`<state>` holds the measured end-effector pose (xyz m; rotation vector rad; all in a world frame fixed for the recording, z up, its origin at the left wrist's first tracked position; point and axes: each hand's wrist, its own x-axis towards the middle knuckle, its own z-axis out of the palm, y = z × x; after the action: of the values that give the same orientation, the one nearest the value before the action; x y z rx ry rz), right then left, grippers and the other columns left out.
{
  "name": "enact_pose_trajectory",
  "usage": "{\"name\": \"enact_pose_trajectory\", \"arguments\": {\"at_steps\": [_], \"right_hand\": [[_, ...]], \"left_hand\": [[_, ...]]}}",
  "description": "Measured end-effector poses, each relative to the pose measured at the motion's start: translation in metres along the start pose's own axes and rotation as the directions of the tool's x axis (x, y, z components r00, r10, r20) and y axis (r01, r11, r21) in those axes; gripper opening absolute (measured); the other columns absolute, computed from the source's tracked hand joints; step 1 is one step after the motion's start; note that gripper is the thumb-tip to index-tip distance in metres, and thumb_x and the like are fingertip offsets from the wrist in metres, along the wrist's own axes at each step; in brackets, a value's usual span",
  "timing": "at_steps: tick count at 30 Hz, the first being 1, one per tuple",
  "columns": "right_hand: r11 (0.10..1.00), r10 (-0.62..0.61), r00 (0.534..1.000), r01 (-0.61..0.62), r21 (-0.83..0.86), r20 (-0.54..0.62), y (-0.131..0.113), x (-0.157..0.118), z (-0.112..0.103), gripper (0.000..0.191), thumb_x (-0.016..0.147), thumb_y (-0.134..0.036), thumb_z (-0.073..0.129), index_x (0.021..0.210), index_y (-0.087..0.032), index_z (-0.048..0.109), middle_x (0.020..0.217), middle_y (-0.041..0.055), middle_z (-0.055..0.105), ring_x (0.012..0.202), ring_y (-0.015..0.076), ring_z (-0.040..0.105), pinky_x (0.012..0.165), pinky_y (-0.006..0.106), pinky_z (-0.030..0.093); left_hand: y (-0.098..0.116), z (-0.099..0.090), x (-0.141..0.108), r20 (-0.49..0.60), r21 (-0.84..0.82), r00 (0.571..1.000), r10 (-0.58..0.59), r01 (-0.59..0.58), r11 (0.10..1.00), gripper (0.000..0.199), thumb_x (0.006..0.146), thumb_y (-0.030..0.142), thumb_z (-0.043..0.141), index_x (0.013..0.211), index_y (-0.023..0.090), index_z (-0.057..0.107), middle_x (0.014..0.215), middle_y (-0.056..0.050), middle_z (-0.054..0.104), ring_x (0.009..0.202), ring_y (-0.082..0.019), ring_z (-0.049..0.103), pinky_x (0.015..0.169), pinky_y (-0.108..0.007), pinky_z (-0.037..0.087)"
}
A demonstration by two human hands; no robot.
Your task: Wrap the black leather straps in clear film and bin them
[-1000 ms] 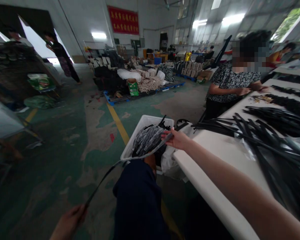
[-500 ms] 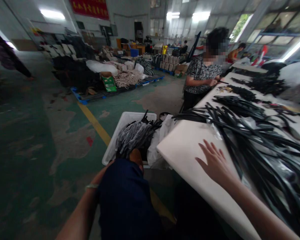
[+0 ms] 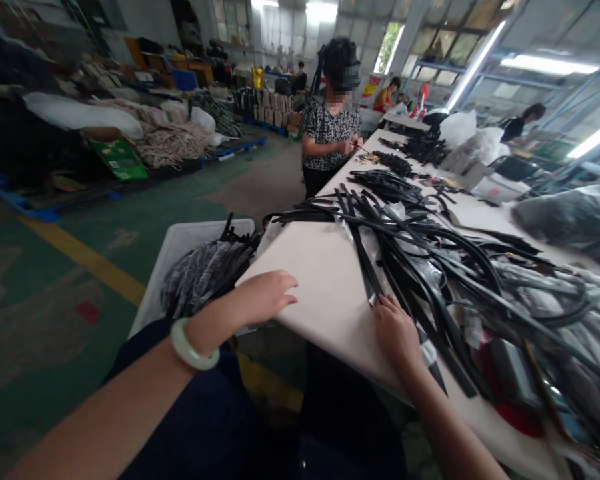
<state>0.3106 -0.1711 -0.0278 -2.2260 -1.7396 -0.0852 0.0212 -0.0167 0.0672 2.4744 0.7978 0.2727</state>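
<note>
Moved since the earlier frame: the left hand has been raised from beside the bin to the bench; the right hand, which was spread above bare surface, has been brought onto the straps; the view has been turned to the right.
Left fingers: they are kept together and half bent, with a gap left before the thumb; nothing is seen to be held.
Left hand place: it is held at the corner of the bench nearest the bin; whether the surface is touched cannot be told. A pale bangle is worn on the wrist.
Right fingers: they are bent over strap ends beside a small white tag; whether these are gripped cannot be told.
Black straps: they are spread in a loose heap from the left edge toward the near edge.
White bin: it is placed beside the left edge, and plastic-wrapped strips are contained in it.
Co-worker: small work is being done at the left edge, farther along.
</note>
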Motion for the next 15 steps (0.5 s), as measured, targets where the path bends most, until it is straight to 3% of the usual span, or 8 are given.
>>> {"name": "enact_pose_trajectory", "arguments": {"at_steps": [3, 6, 9, 11, 13, 15], "right_hand": [[0.981, 0.081, 0.988, -0.055, 0.188, -0.132, 0.004, 0.008, -0.015, 0.031, 0.091, -0.029, 0.042, 0.1, -0.016, 0.068, 0.117, 0.0076, 0.062, 0.111, 0.0213, 0.056, 0.095, 0.037, 0.045], [0.943, 0.105, 0.93, 0.018, 0.332, -0.351, -0.012, 0.006, -0.027, 0.026, 0.089, -0.028, 0.048, 0.102, -0.018, 0.068, 0.109, 0.0068, 0.066, 0.101, 0.0189, 0.061, 0.093, 0.035, 0.048], [0.885, -0.089, 0.908, 0.26, 0.385, -0.409, -0.054, -0.009, -0.033, 0.024, 0.086, -0.02, 0.051, 0.103, -0.022, 0.068, 0.109, 0.0057, 0.066, 0.102, 0.0197, 0.061, 0.091, 0.036, 0.05], [0.808, -0.216, 0.897, 0.386, 0.446, -0.387, -0.087, -0.021, -0.038, 0.029, 0.084, -0.015, 0.051, 0.108, -0.025, 0.066, 0.109, 0.0046, 0.066, 0.1, 0.0197, 0.063, 0.088, 0.036, 0.052], [0.729, -0.229, 0.895, 0.418, 0.542, -0.382, -0.114, -0.031, -0.043, 0.033, 0.082, -0.011, 0.053, 0.109, -0.027, 0.064, 0.105, 0.0034, 0.067, 0.094, 0.0178, 0.065, 0.082, 0.032, 0.055], [0.649, -0.23, 0.9, 0.425, 0.631, -0.37, -0.126, -0.035, -0.047, 0.03, 0.082, -0.011, 0.056, 0.105, -0.027, 0.064, 0.102, 0.0021, 0.068, 0.09, 0.0153, 0.065, 0.08, 0.028, 0.055]], "left_hand": [[0.014, 0.055, 0.013, -0.024, -0.07, 0.997, 0.078, -0.079, 0.994, 0.034, 0.081, 0.023, 0.058, 0.114, 0.014, 0.059, 0.118, -0.012, 0.057, 0.114, -0.022, 0.05, 0.103, -0.034, 0.036], [0.019, 0.082, 0.018, -0.1, -0.239, 0.993, 0.055, -0.077, 0.968, 0.048, 0.081, 0.025, 0.059, 0.127, 0.015, 0.049, 0.131, -0.014, 0.046, 0.12, -0.022, 0.045, 0.103, -0.038, 0.037], [0.03, 0.078, 0.021, -0.104, -0.457, 0.988, 0.114, -0.149, 0.877, 0.064, 0.078, 0.034, 0.063, 0.137, 0.021, 0.04, 0.141, -0.013, 0.036, 0.124, -0.023, 0.042, 0.098, -0.038, 0.042], [0.038, 0.065, 0.02, -0.048, -0.554, 0.976, 0.213, -0.203, 0.807, 0.047, 0.08, 0.038, 0.061, 0.124, 0.02, 0.055, 0.131, -0.011, 0.05, 0.121, -0.023, 0.045, 0.099, -0.035, 0.041], [0.041, 0.047, 0.015, 0.156, -0.64, 0.949, 0.274, -0.115, 0.76, 0.03, 0.083, 0.038, 0.057, 0.099, 0.017, 0.069, 0.103, -0.009, 0.066, 0.103, -0.021, 0.057, 0.092, -0.032, 0.044], [0.034, 0.026, 0.003, 0.451, -0.664, 0.854, 0.26, 0.127, 0.737, 0.025, 0.079, 0.037, 0.06, 0.084, 0.015, 0.071, 0.078, -0.006, 0.068, 0.074, -0.017, 0.063, 0.071, -0.026, 0.05]]}}
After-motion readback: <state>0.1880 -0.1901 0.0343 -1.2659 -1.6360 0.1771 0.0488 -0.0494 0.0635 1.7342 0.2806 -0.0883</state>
